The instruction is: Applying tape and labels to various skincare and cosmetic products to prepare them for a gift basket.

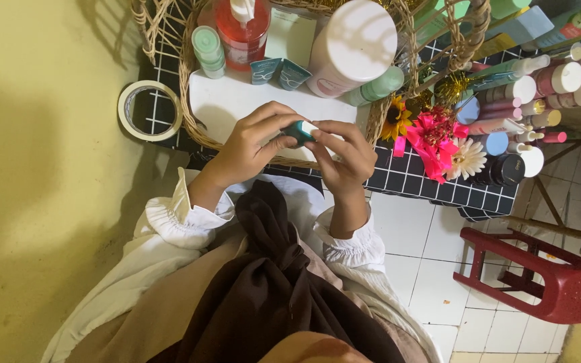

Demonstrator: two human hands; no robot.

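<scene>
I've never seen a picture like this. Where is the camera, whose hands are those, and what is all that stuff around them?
There is no machine here. The one picture comes from a camera worn on a person's head, looking straight down at their own arms. The left hand and right hand together pinch a small teal item; what it is, I cannot tell. Beneath them sits a wicker basket holding a red pump bottle, a large white-capped bottle and small tubes. A tape roll lies to the side. Artificial flowers and more bottles stand on the black grid-patterned surface. A red stool stands on the tiled floor.
</scene>
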